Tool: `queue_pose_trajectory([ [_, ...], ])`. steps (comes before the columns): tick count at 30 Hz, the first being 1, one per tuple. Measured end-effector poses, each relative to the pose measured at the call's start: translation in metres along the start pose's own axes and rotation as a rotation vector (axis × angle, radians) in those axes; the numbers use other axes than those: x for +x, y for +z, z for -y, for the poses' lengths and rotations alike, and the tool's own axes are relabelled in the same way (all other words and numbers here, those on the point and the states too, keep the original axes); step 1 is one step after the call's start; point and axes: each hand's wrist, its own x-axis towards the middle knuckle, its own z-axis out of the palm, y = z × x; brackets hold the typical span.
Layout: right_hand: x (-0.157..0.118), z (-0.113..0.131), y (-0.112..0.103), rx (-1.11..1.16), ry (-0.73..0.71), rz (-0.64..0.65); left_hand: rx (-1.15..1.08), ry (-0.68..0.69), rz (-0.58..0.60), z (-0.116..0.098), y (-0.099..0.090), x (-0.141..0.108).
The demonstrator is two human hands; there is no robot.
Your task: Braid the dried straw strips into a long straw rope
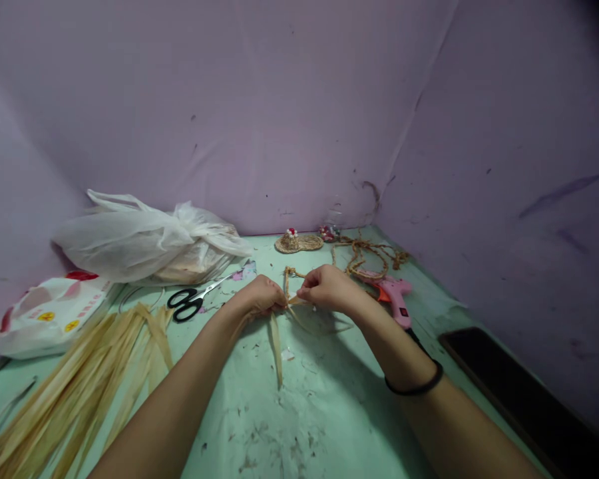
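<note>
My left hand is closed, pinching the lower end of a thin tan braid. A loose flat strand hangs down from beneath it toward me. Close by on the right, my right hand is closed too, its fingertips pinching a pale strip of the same dried fibre that runs into the braid. The braid rises above the fingers and bends right behind my right hand. Past both hands lies a small woven slipper trimmed with red and white beads.
Left are black-handled scissors, a bundle of dried fibre strips, a tissue pack and a white plastic bag. Right are coiled braided cord, a pink glue gun and a dark phone. Purple walls enclose the green table.
</note>
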Motion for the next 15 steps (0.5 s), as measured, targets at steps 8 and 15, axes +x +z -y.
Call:
queue_pose_trajectory([
  [8,0.0007,0.0043,0.0053,0.465,0.121,0.138,-0.023,0.017,-0.039,-0.0012,0.0049,0.0009],
  [15,0.0062,-0.0048,0.0098,0.521,0.099,0.219,0.009,-0.003,-0.050,-0.0014,0.0058,-0.0007],
])
